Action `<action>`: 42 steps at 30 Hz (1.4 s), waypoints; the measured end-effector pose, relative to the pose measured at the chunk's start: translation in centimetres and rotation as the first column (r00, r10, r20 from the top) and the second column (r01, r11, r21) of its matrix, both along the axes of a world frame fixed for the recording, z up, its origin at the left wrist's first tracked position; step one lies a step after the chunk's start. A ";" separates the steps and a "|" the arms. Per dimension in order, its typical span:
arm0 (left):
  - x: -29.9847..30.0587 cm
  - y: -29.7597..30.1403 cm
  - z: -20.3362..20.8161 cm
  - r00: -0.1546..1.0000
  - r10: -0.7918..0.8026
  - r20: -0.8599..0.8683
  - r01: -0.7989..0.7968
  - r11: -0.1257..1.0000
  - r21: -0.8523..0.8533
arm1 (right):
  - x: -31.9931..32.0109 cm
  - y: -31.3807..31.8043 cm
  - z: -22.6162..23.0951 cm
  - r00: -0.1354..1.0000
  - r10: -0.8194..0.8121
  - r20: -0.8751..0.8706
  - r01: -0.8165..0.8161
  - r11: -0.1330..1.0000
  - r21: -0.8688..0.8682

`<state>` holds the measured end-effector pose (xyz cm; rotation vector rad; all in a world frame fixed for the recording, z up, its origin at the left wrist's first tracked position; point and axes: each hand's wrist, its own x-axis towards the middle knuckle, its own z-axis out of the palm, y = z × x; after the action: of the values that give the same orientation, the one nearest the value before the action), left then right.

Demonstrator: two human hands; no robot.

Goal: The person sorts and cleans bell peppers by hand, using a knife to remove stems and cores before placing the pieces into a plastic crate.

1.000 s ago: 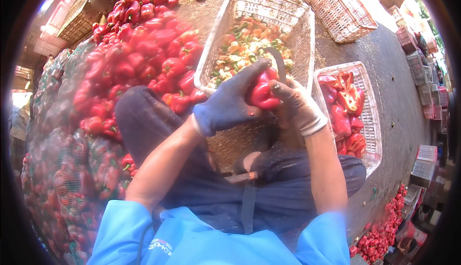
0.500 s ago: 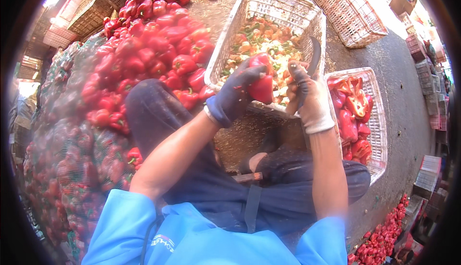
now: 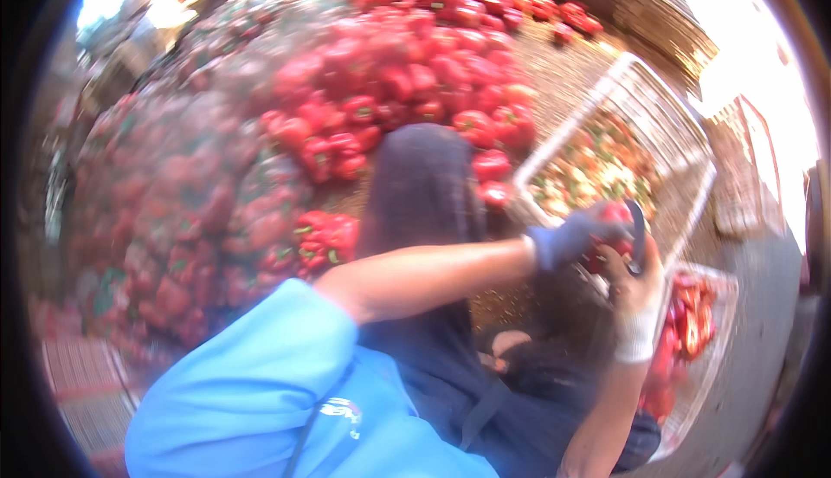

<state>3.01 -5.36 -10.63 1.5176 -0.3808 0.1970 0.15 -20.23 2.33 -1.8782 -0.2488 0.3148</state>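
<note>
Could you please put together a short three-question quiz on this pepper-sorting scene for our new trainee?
1. True or false: the left hand wears a blue glove.
2. What does the left hand grip? A) a red pepper B) a green bottle C) a sponge
3. Fill in: the crate beyond the hands holds cut ____ scraps.

Key: 1 true; 2 A; 3 pepper. The right hand, in a pale glove, holds a dark blade against the pepper.

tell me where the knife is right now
In the head view the knife is at right, in the grip of the right hand, against the red pepper held by the left hand, beside the scrap crate.
</note>
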 end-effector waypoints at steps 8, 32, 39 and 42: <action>-2.3 5.4 11.2 0.977 0.074 -0.200 -0.095 0.991 -0.096 | 1.7 -8.2 0.7 0.980 -0.196 -0.019 0.196 0.953 0.231; -21.1 56.5 -2.6 0.714 0.698 0.058 0.302 -0.381 0.874 | -1.2 -25.7 6.9 0.758 -0.634 -0.154 0.477 0.700 -0.532; -23.4 54.6 -0.9 0.637 0.771 0.013 0.211 -0.190 0.959 | 2.1 -21.5 1.8 0.904 -0.392 -0.171 0.315 0.881 -0.353; -23.3 53.5 0.5 0.501 0.864 -0.044 0.137 -0.029 0.990 | 2.7 -22.2 -0.6 0.985 -0.152 -0.084 0.120 0.945 -0.304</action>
<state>-20.25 48.11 -10.15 2.9338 1.0387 -0.3211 2.81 -42.45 1.78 -2.1560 0.0036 0.3727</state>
